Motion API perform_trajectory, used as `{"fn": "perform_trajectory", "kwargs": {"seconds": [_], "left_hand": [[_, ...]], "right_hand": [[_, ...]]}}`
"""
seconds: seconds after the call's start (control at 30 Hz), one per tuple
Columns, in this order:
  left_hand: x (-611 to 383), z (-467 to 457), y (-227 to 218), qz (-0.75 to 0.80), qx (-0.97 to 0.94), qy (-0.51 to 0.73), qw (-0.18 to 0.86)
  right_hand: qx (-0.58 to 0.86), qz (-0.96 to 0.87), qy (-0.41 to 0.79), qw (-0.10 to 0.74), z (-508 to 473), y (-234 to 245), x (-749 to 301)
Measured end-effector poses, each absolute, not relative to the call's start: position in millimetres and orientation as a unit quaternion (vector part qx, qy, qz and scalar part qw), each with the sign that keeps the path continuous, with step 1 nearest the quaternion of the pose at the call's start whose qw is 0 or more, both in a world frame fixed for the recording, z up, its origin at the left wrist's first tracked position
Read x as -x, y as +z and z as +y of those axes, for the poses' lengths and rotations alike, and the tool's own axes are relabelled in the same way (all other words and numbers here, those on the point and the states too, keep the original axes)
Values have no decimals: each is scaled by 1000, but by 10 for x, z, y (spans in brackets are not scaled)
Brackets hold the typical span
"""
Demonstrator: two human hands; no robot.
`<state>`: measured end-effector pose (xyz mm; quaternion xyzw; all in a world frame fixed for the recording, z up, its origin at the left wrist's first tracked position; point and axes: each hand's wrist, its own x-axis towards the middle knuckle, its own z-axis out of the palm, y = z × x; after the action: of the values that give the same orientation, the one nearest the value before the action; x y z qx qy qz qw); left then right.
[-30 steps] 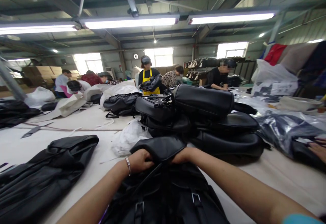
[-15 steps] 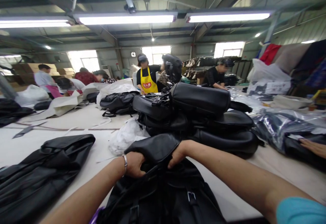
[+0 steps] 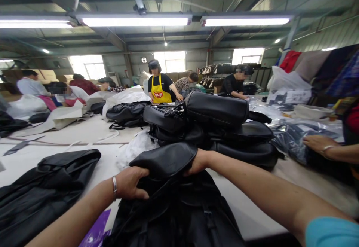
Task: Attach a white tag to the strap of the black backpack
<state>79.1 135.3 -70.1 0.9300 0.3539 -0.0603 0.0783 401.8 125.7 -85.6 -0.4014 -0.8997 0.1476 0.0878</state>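
A black backpack [image 3: 179,217] with two buckled straps lies in front of me, its top flap [image 3: 168,159] raised at the far end. My right hand [image 3: 196,161] grips the right edge of that flap, with its fingertips partly hidden under it. At the flap's left side, my left hand [image 3: 131,182] has its thumb and fingers apart. Its fingertips touch or nearly touch the flap's edge. A piece of purple plastic [image 3: 97,230] shows beneath the backpack's left side.
Several black bags [image 3: 220,108] are piled beyond the backpack. Another black bag [image 3: 47,187] lies flat on the white table [image 3: 238,209] to the left. On the right, a co-worker's hand [image 3: 319,144] rests on a plastic-wrapped bag [image 3: 294,134]. Crumpled white plastic [image 3: 137,148] lies near the flap.
My left hand has moved left and its thumb has come away from the backpack's opening. My right hand stays on the flap. More of the co-worker's arm shows at right.
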Motion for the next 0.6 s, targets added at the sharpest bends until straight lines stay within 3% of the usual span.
{"fn": "perform_trajectory", "kwargs": {"seconds": [0.23, 0.6], "left_hand": [[-614, 1294, -725, 353, -931, -5, 93], [-1313, 1074, -1102, 405, -913, -28, -35]], "right_hand": [[362, -914, 112, 146, 1200, -786, -4121], [400, -900, 116, 128, 1105, -1064, -3891]]}}
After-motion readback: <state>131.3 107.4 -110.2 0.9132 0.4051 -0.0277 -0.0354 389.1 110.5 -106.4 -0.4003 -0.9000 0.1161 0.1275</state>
